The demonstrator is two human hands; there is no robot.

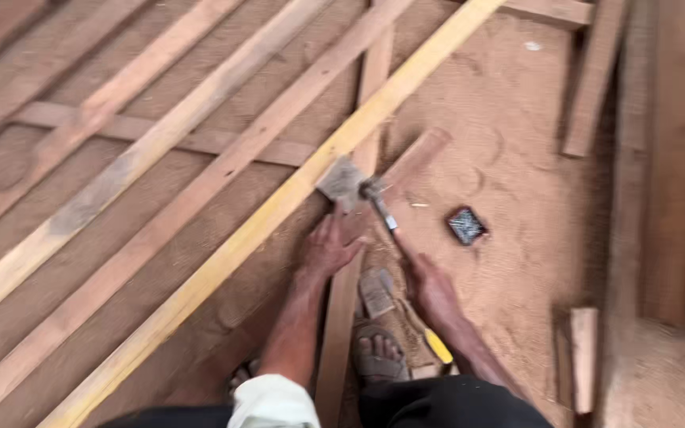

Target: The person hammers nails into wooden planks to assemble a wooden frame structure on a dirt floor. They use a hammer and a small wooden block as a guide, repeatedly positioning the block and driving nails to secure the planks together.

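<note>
Right hand (431, 292) clenched on hammer (380, 208); left hand (328, 247) presses flat, fingers spread, on a wooden slat (341, 317) beside the yellow batten (279, 208)

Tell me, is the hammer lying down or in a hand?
In a hand. The right hand grips the hammer, its head against the small wood block.

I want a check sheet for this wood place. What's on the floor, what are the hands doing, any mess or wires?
Surface: sawdust floor.
Job's things: slats laid in a crossed frame; hammer, head at the yellow slat.
Clutter: dark nail box, wood offcuts.
Grippers: left hand presses a slat; right hand grips the hammer.
Cables: nothing seen.
Surroundings: planks on the right; sandalled foot.
</note>
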